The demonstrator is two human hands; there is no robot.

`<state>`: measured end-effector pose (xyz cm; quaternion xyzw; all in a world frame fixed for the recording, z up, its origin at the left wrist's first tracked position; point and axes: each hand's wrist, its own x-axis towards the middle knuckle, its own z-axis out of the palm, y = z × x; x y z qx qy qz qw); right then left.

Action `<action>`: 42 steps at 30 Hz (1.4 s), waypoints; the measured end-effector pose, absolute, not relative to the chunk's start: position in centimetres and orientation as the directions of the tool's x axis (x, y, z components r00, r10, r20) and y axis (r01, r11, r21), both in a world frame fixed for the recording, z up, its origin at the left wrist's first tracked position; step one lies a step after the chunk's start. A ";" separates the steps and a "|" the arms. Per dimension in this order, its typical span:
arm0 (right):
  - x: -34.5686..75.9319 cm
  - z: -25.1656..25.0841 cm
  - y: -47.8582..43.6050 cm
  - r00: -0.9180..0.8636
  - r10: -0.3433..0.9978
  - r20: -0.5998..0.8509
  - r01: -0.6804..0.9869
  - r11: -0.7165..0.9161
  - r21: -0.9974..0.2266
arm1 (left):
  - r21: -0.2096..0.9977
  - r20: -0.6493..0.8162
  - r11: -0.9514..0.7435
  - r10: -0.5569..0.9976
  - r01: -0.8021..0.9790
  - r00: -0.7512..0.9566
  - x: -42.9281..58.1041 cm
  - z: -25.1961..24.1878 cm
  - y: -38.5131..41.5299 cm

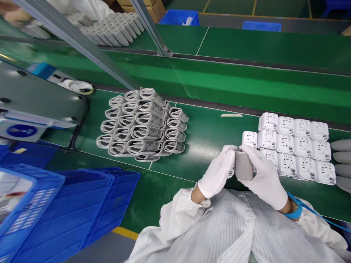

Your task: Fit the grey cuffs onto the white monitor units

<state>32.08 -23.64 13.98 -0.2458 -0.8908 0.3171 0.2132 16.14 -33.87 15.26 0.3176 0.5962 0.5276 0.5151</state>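
Both my hands wear white gloves and meet over the front edge of the green bench. My left hand (218, 171) is closed on a small white device (231, 170), of which only a printed edge shows beside the fingers. A smooth grey boxy piece (244, 166) sits in the grip of my right hand (264, 177), thumb and fingers around it. The two pieces lie against each other; whether they are joined I cannot tell. Just right of my hands stand rows of stacked white printed devices (285, 143), like small monitor housings.
Rolled grey cuffs (146, 126) are piled on the bench (208, 135) at left. A clear partition with a metal post (153, 29) runs behind. Blue crates (90, 204) stand at lower left. Grey rounded pieces (342, 157) lie at the right edge. A blue wrist cord (315, 215) trails rightward.
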 end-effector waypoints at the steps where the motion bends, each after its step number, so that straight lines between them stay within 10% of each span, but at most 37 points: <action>1: 32.1 14.0 -23.6 -0.791 0.571 0.221 0.303 0.679 -0.669 | 0.956 -0.283 0.248 0.921 -0.157 -0.268 16.1 15.3 -33.9; 42: 31.6 13.7 -23.5 -0.804 0.550 0.225 0.340 0.736 -0.585 | 0.936 -0.336 0.351 0.891 -0.006 -0.306 16.1 15.6 -33.7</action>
